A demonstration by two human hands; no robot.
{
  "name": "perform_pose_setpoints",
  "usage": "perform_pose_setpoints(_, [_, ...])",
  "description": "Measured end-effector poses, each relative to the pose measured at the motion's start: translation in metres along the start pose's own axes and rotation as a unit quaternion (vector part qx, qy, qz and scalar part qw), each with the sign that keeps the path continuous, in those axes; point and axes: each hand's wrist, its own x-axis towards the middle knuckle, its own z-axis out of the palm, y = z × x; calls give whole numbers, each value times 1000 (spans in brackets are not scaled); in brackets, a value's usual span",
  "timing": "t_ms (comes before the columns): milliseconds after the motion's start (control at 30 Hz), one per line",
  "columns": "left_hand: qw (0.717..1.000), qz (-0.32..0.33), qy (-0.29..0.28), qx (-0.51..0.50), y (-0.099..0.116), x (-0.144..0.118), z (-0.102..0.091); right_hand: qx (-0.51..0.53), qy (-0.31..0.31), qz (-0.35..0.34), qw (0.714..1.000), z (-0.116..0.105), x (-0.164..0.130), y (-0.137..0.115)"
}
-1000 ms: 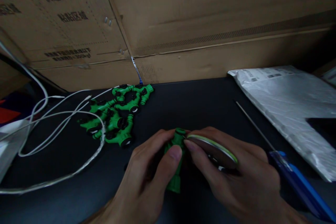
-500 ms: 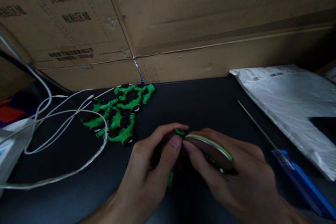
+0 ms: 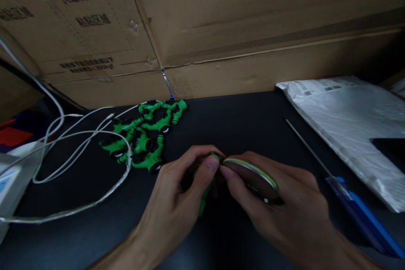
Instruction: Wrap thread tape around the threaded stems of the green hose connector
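Your left hand [image 3: 177, 200] is closed around a green plastic hose splitter [image 3: 205, 197], low at the front of the black tabletop [image 3: 237, 122]. Its thumb lies near the top end with fingers curled behind, likely to keep the part from turning. Most of its body is hidden in your palm.

Your right hand [image 3: 287, 206] grasps a round disc with a lime-green rim [image 3: 253, 175], lying tilted between your thumb and bent fingers. That hold seems to leave the thumb tip free to work close to your left thumb; you can't tell from here whether those 2 thumbs touch, or if something small is pinched there.

The other green Y-shaped splitters [image 3: 141, 141] sit grouped on the left, probably for easy reach, with a white cable [image 3: 91, 206] looping across them. The blue-handled screwdriver [image 3: 363, 215] lies right of your right hand, beside a white plastic mailer [image 3: 348, 122]. Behind stands 1 large cardboard box [image 3: 221, 17].
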Motion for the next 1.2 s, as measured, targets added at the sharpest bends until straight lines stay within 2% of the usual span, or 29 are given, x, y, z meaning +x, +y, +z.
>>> perform_pose_setpoints(233, [998,-34,28,-49,-1,4,-4,19,-47,7,999,-6,7,0])
perform_pose_setpoints(300, [994,-27,52,-89,-2,8,-8,43,-72,36,996,-7,10,0])
perform_pose_setpoints(367, [989,-17,69,-131,-1,12,-10,99,-97,96,986,-9,12,-1])
perform_pose_setpoints(467, [978,-9,74,-197,1,16,-12,202,-136,186,952,-12,16,-1])
perform_pose_setpoints(567, [952,12,66,-299,2,16,-8,273,-179,223,919,-11,15,1])
perform_pose_setpoints(633, [928,25,55,-369,2,16,-5,356,-193,262,876,-8,12,3])
perform_pose_setpoints(700, [908,30,47,-416,2,16,-1,453,-171,306,820,-2,10,4])
perform_pose_setpoints(767, [899,36,46,-434,2,17,1,502,-135,326,790,2,9,4])
perform_pose_setpoints(900, [894,54,53,-442,2,21,-2,477,-101,313,815,3,13,3])
perform_pose_setpoints(1000, [886,36,52,-459,-1,26,-7,454,-79,312,831,-3,16,5])
perform_pose_setpoints(1200, [883,-44,24,-467,-10,32,-15,444,-60,344,825,-11,18,17])
